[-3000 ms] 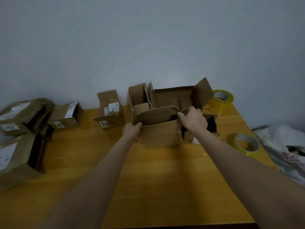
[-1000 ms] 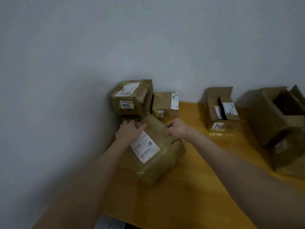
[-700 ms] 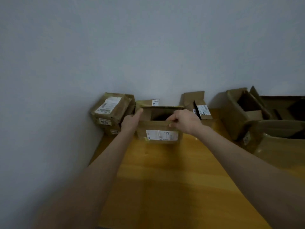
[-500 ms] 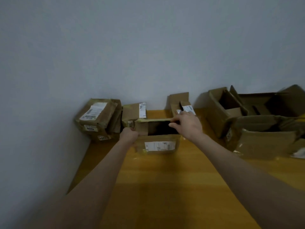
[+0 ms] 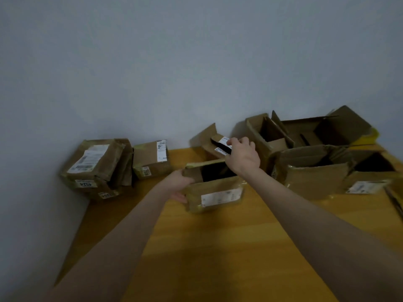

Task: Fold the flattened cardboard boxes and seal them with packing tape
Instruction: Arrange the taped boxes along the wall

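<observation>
A small brown cardboard box (image 5: 214, 196) with a white label on its front stands on the wooden table (image 5: 218, 247), its top open and dark inside. My left hand (image 5: 177, 185) grips the box's left side flap. My right hand (image 5: 243, 156) is above the box's far right corner and holds up a dark flap at the back. Its fingers curl round that flap's edge. The flap's far end overlaps the box behind, so I cannot tell exactly where it joins.
Several taped boxes (image 5: 96, 166) are stacked at the far left against the wall, with a smaller one (image 5: 151, 159) beside them. Several open boxes (image 5: 314, 149) crowd the far right. A yellow tape roll (image 5: 374, 134) peeks out behind them.
I left the big open box, took this labelled box from the left pile and set it upright at the table's middle. My right hand has since lifted a back flap.
</observation>
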